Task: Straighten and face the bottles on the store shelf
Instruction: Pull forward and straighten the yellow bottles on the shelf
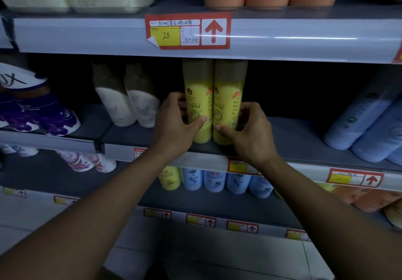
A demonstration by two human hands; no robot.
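While both hands work the middle shelf (282, 136), two yellow bottles stand upright side by side w/ flanks touching, just behind the front lip. Left hand (174, 123) wraps the left yellow bottle (199, 97): thumb lies across the label front, fingers curl round the far side. Right hand (250, 127) holds the right yellow bottle (228, 97) the same way, mirrored, thumb tip on the lower label. Both grips are closed around the bottle bodies, low down near the base; judged reason: a low hold lets each bottle be twisted or slid w/o tipping. Labels on both already point roughly outward, so the pair looks close to faced; remaining work is prob. fine rotation and squaring to the shelf edge. Bottle tops sit in shadow under the upper shelf rail (87, 36), which carries a red price tag (188, 31) w/ an up arrow. Nearby stock: two white bottles (128, 105) to the left, leaning; pale blue bottles (365, 123) to the right, also leaning, well apart from the yellow pair. Lower shelf shows blue-and-white bottles (215, 181). Risk, as a judgement: tall narrow bottles may topple if pushed high up.
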